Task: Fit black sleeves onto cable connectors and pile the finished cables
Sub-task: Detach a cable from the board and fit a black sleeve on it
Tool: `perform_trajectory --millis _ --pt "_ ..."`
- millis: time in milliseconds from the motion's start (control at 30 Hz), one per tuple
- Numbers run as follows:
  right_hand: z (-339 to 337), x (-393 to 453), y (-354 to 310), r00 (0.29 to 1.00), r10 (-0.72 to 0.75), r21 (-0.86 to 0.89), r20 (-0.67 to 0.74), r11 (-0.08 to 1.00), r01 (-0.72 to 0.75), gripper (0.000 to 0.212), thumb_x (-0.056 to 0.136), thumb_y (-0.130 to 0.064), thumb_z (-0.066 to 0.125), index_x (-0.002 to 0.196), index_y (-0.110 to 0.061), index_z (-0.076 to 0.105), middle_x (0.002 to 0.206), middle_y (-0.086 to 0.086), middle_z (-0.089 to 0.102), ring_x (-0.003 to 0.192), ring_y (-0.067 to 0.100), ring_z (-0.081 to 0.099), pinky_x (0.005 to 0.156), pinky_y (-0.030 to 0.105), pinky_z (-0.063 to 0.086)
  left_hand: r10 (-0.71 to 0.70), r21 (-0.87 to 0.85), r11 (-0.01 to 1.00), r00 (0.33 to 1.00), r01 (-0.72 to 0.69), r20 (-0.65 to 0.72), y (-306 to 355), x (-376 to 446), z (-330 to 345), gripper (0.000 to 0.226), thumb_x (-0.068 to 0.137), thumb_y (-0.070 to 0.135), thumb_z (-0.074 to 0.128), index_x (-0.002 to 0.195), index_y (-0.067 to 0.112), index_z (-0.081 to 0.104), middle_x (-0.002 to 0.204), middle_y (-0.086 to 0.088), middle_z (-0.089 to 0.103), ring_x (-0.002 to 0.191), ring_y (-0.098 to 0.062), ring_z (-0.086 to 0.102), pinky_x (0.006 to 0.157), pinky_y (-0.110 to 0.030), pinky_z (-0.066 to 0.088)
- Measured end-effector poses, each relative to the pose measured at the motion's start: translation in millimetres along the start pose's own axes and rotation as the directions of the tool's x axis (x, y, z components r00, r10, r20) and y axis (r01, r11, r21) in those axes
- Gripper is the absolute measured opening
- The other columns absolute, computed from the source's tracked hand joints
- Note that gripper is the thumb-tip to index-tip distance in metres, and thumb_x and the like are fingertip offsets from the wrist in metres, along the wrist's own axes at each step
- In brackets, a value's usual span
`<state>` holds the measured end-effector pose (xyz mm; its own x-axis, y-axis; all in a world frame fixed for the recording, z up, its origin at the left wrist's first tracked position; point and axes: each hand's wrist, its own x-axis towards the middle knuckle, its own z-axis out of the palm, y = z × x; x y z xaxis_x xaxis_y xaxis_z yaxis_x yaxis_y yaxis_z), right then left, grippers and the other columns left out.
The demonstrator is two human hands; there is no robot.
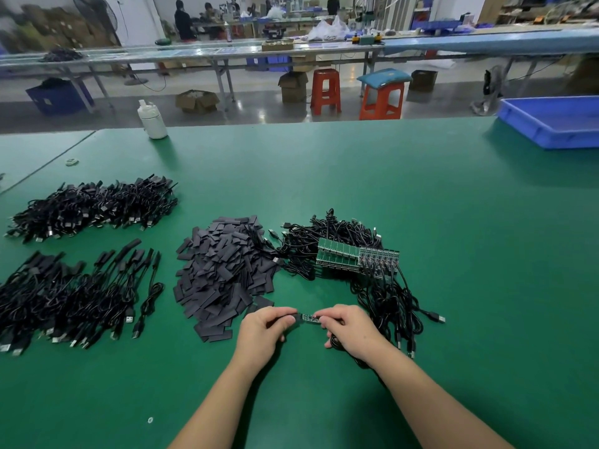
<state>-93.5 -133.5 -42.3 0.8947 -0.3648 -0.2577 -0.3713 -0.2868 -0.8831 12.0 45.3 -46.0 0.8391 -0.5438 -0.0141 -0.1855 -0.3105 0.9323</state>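
My left hand pinches a black sleeve at its right end. My right hand pinches the cable end of a small green connector board. The sleeve's mouth meets the board's left end between my hands. Loose black sleeves lie heaped just beyond my left hand. Unsleeved cables with green boards lie in a tangle beyond and beside my right hand. Two piles of sleeved cables sit at the left, a near pile and a far pile.
The green table carries a white bottle at its far edge and a blue tray at the far right. A small ring of tape lies at the far left. Stools, benches and people stand beyond.
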Motion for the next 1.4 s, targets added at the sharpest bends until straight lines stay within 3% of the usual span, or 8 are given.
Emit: perform_trajectory --millis 167,367,633,900,1000,1167,1267,1400 --pt "-0.5 0.4 1.8 1.000 -0.007 0.010 0.006 1.000 0.007 0.019 0.099 -0.014 0.058 0.107 -0.024 0.073 0.078 0.002 0.060 0.059 0.013 0.070 0.067 0.027 0.059 0.026 0.055 0.998 1.000 -0.026 0.004 -1.0 -0.7 0.4 0.018 0.084 0.010 0.075 0.093 0.025 0.079 0.070 0.010 0.069 0.049 -0.007 0.054 0.059 -0.016 0.045" --pt "0.1 0.2 4.4 1.000 -0.028 -0.022 0.015 0.999 0.028 0.020 0.100 -0.015 0.058 0.111 -0.022 0.073 0.079 0.000 0.060 0.059 0.011 0.069 0.067 0.027 0.059 0.032 0.064 0.997 0.999 -0.033 0.016 -2.0 -0.9 0.1 0.021 0.083 0.011 0.077 0.096 0.027 0.079 0.076 0.007 0.071 0.050 -0.003 0.054 0.059 -0.015 0.045" --pt "1.4 -0.3 4.9 0.999 -0.038 -0.024 0.007 0.999 0.038 0.018 0.099 -0.014 0.059 0.103 -0.023 0.074 0.079 0.002 0.059 0.056 0.010 0.069 0.062 0.022 0.056 0.076 0.190 0.978 0.994 -0.090 0.083 -3.9 1.2 -2.8 0.023 0.082 0.017 0.079 0.099 0.032 0.078 0.090 0.020 0.073 0.087 0.004 0.065 0.084 -0.015 0.048" --pt "3.2 1.4 5.7 1.000 -0.012 0.003 0.001 1.000 0.012 0.020 0.099 -0.016 0.059 0.097 -0.032 0.071 0.072 0.001 0.063 0.058 0.013 0.070 0.071 0.035 0.062 0.098 0.270 0.953 0.983 -0.139 0.158 0.7 -1.2 -2.1 0.027 0.081 0.018 0.079 0.107 0.027 0.077 0.094 0.020 0.072 0.092 0.008 0.063 0.088 -0.012 0.045" --pt "3.5 1.5 6.5 1.000 -0.013 0.012 0.003 1.000 0.013 0.020 0.099 -0.017 0.059 0.097 -0.032 0.072 0.073 0.001 0.063 0.058 0.013 0.070 0.072 0.037 0.062 0.142 0.374 0.907 0.977 -0.193 0.157 5.8 -0.5 0.2 0.027 0.086 0.023 0.075 0.113 0.026 0.074 0.098 0.016 0.071 0.092 0.005 0.061 0.087 -0.010 0.043" --pt "5.5 2.0 6.5 1.000 -0.001 0.066 0.001 0.998 0.001 0.020 0.097 -0.016 0.062 0.095 -0.033 0.073 0.072 0.000 0.067 0.059 0.011 0.067 0.072 0.039 0.063 0.195 0.605 0.733 0.949 -0.309 0.249 16.9 0.8 10.2 0.028 0.094 0.043 0.060 0.119 0.034 0.068 0.097 0.006 0.068 0.093 -0.015 0.061 0.079 -0.028 0.046" --pt "5.6 1.9 5.3 1.000 0.020 0.110 0.014 0.994 -0.022 0.024 0.097 -0.014 0.062 0.091 -0.036 0.072 0.064 -0.006 0.067 0.056 0.008 0.065 0.071 0.038 0.063 0.237 0.625 0.713 0.948 -0.318 0.213 19.6 1.2 14.0 0.024 0.094 0.045 0.059 0.113 0.035 0.070 0.101 0.010 0.065 0.093 -0.014 0.061 0.077 -0.029 0.048" --pt "6.7 -0.2 3.3 1.000 0.020 0.108 0.009 0.994 -0.021 0.018 0.097 -0.014 0.062 0.097 -0.029 0.073 0.081 0.009 0.072 0.061 0.009 0.064 0.071 0.036 0.063 0.254 0.652 0.677 0.940 -0.341 0.228 19.7 5.1 18.8 0.020 0.093 0.039 0.060 0.108 0.030 0.071 0.103 0.010 0.067 0.096 -0.015 0.061 0.078 -0.030 0.049"
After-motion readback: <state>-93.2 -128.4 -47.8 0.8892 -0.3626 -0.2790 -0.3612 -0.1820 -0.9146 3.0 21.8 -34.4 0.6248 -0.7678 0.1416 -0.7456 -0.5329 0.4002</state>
